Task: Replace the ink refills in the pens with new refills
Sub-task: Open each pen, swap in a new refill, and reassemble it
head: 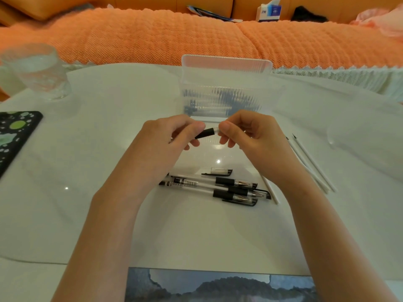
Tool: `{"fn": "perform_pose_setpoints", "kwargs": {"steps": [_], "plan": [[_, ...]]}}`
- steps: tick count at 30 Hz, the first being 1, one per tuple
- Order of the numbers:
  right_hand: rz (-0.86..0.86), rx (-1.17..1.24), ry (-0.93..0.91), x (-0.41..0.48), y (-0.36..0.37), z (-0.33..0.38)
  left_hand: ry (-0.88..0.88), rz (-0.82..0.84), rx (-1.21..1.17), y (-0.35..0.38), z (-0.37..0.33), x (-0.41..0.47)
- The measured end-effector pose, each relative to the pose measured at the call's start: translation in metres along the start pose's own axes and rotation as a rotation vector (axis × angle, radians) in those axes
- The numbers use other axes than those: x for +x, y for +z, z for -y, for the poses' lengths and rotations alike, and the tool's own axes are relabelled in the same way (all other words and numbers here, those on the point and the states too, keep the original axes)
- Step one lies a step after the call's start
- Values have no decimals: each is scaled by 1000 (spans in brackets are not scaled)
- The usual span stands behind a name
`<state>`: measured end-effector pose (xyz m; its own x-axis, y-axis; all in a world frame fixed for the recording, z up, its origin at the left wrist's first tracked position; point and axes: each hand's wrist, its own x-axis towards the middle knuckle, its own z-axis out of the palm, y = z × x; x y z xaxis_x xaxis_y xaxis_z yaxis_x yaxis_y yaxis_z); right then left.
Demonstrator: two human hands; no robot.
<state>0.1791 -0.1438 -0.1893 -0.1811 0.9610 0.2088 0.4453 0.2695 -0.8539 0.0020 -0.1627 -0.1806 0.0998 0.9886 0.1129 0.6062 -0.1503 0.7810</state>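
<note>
Both hands hold one pen [207, 133] above the table, just in front of a clear ribbed box. My left hand [174, 136] pinches its black grip end, and my right hand [246, 131] pinches the clear barrel. Most of the pen is hidden by my fingers. Below my hands lie three clear pens with black grips [216, 187], side by side, and a loose cap [220, 171]. Two thin white refills [311, 163] lie to the right of my right wrist, and another refill [269, 189] pokes out beside the pens.
The clear ribbed box [224, 88] holds more pens. A glass [37, 70] stands at far left, a black patterned pad [15, 136] at the left edge, and a picture mat [218, 284] at the near edge. An orange sofa [174, 35] lies beyond the table.
</note>
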Motion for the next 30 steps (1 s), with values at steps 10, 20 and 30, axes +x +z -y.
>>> {"fn": "perform_pose_setpoints", "kwargs": {"steps": [10,20,30], "plan": [[-19,-13,-3,1,2,-1,9,-76,41,-1,-1,0],[-43,-12,12,0,1,-2,-36,-56,-5,-2,0,0],[-17,-9,30,0,1,-2,-3,-120,-19,-2,2,1]]}}
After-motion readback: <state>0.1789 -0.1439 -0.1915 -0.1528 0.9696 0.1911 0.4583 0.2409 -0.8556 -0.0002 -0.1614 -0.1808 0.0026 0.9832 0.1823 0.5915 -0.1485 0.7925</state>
